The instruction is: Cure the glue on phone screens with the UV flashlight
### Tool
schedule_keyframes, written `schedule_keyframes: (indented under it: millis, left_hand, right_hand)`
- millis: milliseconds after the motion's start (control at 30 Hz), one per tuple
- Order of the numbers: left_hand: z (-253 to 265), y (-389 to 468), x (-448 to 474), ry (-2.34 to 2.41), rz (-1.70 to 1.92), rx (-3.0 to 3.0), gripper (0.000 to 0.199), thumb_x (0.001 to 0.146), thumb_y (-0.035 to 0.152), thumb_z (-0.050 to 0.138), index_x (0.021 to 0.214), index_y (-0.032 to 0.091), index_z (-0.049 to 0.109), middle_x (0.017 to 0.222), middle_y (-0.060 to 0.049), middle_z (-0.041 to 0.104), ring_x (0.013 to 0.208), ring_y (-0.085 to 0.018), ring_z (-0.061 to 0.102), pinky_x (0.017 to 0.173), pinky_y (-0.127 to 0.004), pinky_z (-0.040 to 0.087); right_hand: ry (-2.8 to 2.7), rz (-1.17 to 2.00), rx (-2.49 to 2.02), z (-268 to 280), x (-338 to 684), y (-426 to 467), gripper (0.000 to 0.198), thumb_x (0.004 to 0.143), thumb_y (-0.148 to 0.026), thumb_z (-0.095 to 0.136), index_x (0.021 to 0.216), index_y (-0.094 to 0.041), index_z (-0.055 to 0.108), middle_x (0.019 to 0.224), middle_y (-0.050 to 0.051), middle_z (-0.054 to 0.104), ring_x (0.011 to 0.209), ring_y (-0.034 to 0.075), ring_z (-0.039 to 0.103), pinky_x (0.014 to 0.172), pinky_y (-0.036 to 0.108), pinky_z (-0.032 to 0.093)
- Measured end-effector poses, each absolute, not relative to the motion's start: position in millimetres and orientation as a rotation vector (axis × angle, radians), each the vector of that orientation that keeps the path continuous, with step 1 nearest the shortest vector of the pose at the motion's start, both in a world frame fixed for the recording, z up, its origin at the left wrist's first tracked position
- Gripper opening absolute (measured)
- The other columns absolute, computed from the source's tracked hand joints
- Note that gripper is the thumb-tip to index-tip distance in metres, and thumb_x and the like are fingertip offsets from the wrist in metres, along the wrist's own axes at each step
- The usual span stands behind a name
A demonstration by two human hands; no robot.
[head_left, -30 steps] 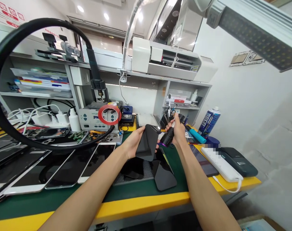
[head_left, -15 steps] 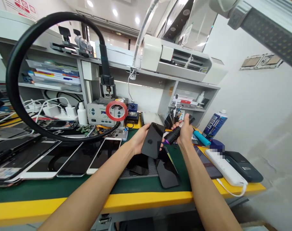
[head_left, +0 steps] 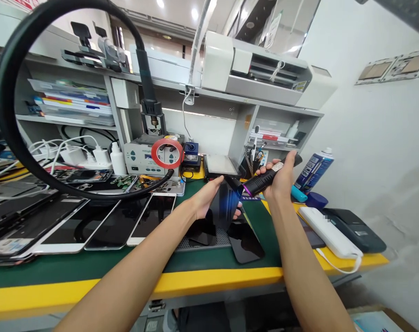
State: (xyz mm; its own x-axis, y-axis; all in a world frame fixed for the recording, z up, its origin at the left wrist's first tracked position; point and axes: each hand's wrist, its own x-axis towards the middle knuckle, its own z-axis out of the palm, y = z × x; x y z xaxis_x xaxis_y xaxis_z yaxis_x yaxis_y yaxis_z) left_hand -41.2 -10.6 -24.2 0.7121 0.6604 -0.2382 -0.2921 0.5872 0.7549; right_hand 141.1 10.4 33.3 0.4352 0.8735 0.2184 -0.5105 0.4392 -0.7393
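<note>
Left hand (head_left: 205,200) grips a dark phone (head_left: 226,205); right hand (head_left: 281,180), at two o'clock, clasps a torch (head_left: 261,183). A loose left grip could drop the phone onto the five-o'clock panel (head_left: 246,243).

I take this for a phone repair workshop: on my feed, phones (head_left: 150,221) line the bench (head_left: 216,280), with bare boards (head_left: 123,183) and tools (head_left: 253,154) behind, plus, though the labels blur, what looks like a soldering station (head_left: 135,162).

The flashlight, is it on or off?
On. The flashlight glows purple at its front, and blue light shows on the phone in the left hand.
</note>
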Motion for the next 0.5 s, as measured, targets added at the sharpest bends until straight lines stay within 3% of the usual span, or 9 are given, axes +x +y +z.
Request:
schedule_keyframes:
  millis: [500]
  left_hand:
    - [-18.9,-21.0,-35.0,0.611,0.520,0.817,0.067,0.096,0.066,0.030,0.113,0.009,0.062,0.099,-0.018,0.072,0.074,-0.028,0.070,0.073,-0.045,0.058]
  right_hand:
    - [-0.583,0.839,-0.586,38.9,149.7,7.6,0.049,0.090,-0.066,0.051,0.074,-0.020,0.047,0.055,-0.005,0.047,0.043,0.009,0.050,0.047,0.026,0.055]
